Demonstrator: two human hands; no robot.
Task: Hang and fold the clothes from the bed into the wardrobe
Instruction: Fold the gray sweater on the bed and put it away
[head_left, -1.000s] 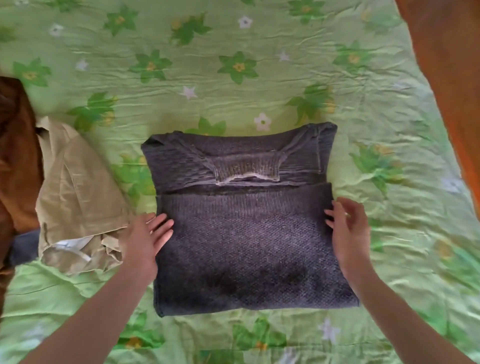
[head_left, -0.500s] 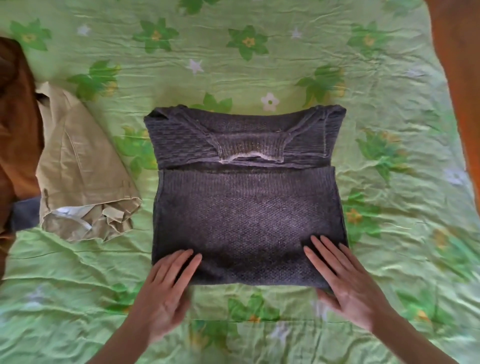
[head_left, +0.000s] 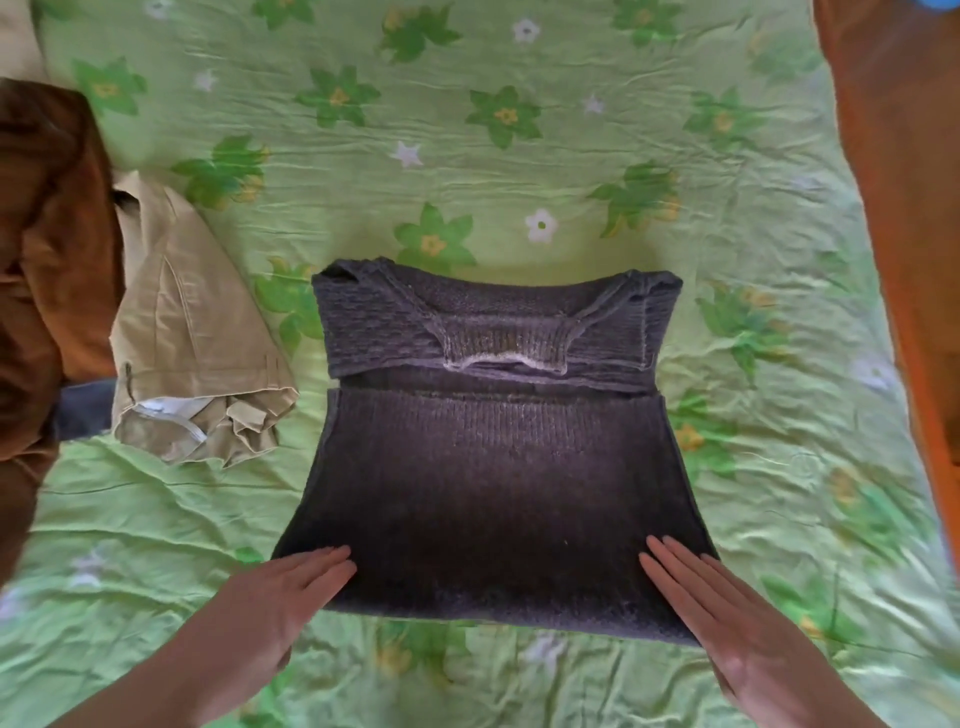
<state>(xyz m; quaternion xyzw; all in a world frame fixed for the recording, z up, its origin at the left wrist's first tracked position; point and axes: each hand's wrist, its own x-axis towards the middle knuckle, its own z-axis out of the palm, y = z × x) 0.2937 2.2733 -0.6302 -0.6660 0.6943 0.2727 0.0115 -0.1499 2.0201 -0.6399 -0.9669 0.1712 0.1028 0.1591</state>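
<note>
both hands lie flat, fingers straight, on the folded sweater (head_left: 493, 467): left hand (head_left: 275, 597) at 7 o'clock, right hand (head_left: 727, 618) at 5.

Left hand (head_left: 275, 597): moved from the sweater's (head_left: 493, 467) 9 o'clock edge to its 7 o'clock corner, fingers flat on the knit. Right hand (head_left: 727, 623): moved from the 3 o'clock edge to the 5 o'clock corner, fingers straight. Sweater's near hem: now spread wider than half a second ago.
</note>
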